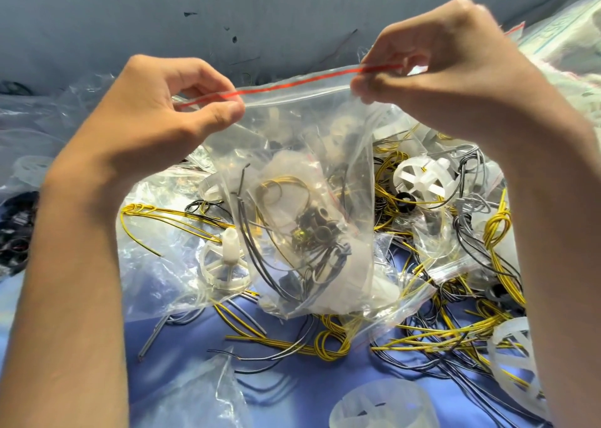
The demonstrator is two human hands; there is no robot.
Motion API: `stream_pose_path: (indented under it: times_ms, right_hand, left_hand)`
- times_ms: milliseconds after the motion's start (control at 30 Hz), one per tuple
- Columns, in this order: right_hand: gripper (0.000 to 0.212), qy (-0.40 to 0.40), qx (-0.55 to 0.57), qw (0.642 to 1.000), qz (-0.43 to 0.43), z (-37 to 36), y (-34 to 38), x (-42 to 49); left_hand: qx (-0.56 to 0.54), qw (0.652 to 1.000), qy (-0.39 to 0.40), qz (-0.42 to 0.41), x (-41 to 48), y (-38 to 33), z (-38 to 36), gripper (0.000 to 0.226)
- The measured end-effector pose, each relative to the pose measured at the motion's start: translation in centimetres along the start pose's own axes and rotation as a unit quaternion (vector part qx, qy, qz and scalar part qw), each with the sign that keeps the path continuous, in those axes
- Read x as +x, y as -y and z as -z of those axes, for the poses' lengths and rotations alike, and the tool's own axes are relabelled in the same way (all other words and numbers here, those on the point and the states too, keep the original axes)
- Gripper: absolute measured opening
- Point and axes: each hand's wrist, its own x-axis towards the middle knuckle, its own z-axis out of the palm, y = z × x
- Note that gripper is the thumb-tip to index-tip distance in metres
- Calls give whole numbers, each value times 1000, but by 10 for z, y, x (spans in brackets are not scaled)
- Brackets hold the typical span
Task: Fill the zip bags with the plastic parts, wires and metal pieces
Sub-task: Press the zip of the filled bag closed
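Fingertips of the left hand (156,115) pinch the left end of the red strip (292,83) along the top of the bag (335,141), thumb below and forefinger curled above. The right hand (455,76) pinches the right end the same way, a little higher. Between them the bag hangs in the air over the heap, its mouth stretched taut — whether the zip is pressed shut along its length I cannot tell.

Inside sit a coil of wires (283,183), dark pieces (313,227) and what looks like a smaller bag (289,164). The load sits low, so if either pinch slips the mouth would likely gape and the contents tip out. A wire end poking up near the zip could also stop it sealing.

Below lie loose yellow wires (328,349), a white wheel (419,175) and other bags (201,395) on the blue sheet (292,392) — a spill there would be hard to sort out again.
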Motion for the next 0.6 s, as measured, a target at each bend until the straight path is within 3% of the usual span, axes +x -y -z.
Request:
stream_pose_path:
  times_ms: [233, 333, 600]
  right_hand:
    - [20, 48, 16, 999, 3, -4, 2, -2]
    - [10, 38, 6, 999, 14, -5, 5, -1]
    - [6, 15, 1, 1000, 13, -5, 7, -1]
  left_hand:
    - [27, 1000, 9, -14, 0, 2, -2, 10]
    - [26, 999, 1, -28, 1, -3, -3, 8]
    - [27, 999, -9, -33, 1, -7, -7, 12]
